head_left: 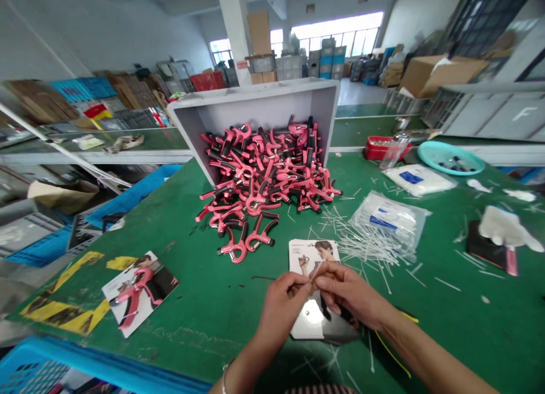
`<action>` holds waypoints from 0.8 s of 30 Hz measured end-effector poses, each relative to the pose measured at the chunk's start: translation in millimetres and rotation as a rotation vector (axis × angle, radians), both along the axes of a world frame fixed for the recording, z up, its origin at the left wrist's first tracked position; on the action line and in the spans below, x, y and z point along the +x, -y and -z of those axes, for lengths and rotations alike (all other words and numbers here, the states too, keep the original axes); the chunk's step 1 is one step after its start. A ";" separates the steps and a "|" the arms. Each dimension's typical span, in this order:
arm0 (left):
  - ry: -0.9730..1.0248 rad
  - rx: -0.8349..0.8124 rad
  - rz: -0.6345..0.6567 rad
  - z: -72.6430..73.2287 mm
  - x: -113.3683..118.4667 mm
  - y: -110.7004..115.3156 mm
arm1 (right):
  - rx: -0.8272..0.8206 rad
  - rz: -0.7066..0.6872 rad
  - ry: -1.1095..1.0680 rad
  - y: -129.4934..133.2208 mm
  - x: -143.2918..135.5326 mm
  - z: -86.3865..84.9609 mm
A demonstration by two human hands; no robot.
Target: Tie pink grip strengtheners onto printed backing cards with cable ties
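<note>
My left hand [286, 297] and my right hand [347, 289] meet over a stack of printed cards [304, 320], their fingertips pinched close together. Whatever is between the fingers is too small to make out. Beyond the cards, pink-and-black hand grip strengtheners [259, 195] spill from a tipped grey crate [255, 107]. White cable ties [368, 243] lie loose to the right of the cards, partly under a clear plastic bag [394, 215]. On the left, a printed card [164, 272] carries one pink hand grip [138, 289].
A white glove [504, 229] rests on a dark object at the right. Behind it are a turquoise tray [451, 158], another bag [419, 180] and a red box [378, 147]. Yellow-handled cutters appear partly under my right forearm. A blue basket [85, 365] stands at the front left edge.
</note>
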State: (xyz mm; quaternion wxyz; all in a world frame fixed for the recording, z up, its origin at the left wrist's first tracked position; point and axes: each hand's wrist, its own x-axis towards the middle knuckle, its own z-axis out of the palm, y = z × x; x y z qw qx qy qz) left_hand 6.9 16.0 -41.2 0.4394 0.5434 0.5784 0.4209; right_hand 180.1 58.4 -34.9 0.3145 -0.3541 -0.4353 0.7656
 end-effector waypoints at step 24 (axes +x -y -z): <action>0.484 -0.126 -0.230 54.7 -64.2 -5.2 | 0.338 0.218 0.184 -15.0 -23.3 18.3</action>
